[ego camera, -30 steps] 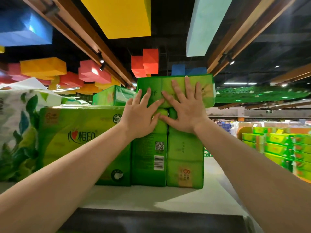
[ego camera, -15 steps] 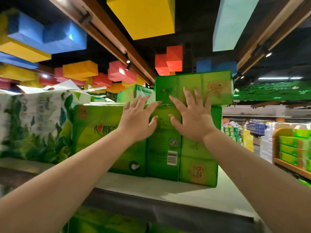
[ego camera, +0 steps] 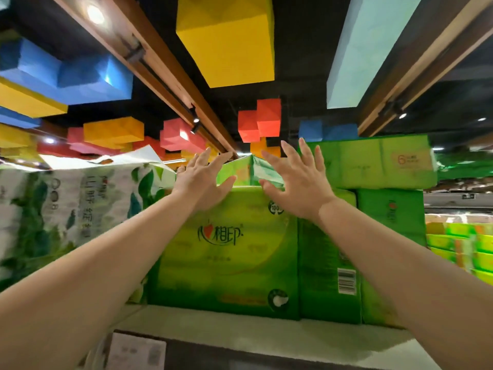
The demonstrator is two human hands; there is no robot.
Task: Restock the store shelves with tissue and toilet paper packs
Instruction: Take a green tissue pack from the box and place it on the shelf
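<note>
Both hands are raised in front of the top shelf (ego camera: 266, 335), fingers spread and straight, grasping nothing. The left hand (ego camera: 202, 182) overlaps the upper left edge of the front pack (ego camera: 226, 252); whether the palm touches the pack cannot be told. The right hand (ego camera: 296, 180) sits before that pack's upper right corner, with the same uncertainty about contact.

The front pack is green, stands upright on the shelf and carries a printed logo. Lying on top of it, between the two hands, is a small pack (ego camera: 248, 172); only its near corner shows, the rest is covered by the hands. Just right of the front pack stands a narrow pack (ego camera: 328, 268) with a barcode, partly hidden by the right forearm. Next right is a dark pack (ego camera: 392, 217); its lower part is covered by the same forearm. A flat pack (ego camera: 378, 161) lies across the top of these two.

Left of the front pack stands a white leaf-print pack (ego camera: 66, 209), cut off by the frame edge; its lettering is blurred. A shelf label (ego camera: 136, 352) at the bottom is unreadable. Coloured ceiling blocks (ego camera: 226, 41) hang overhead.
</note>
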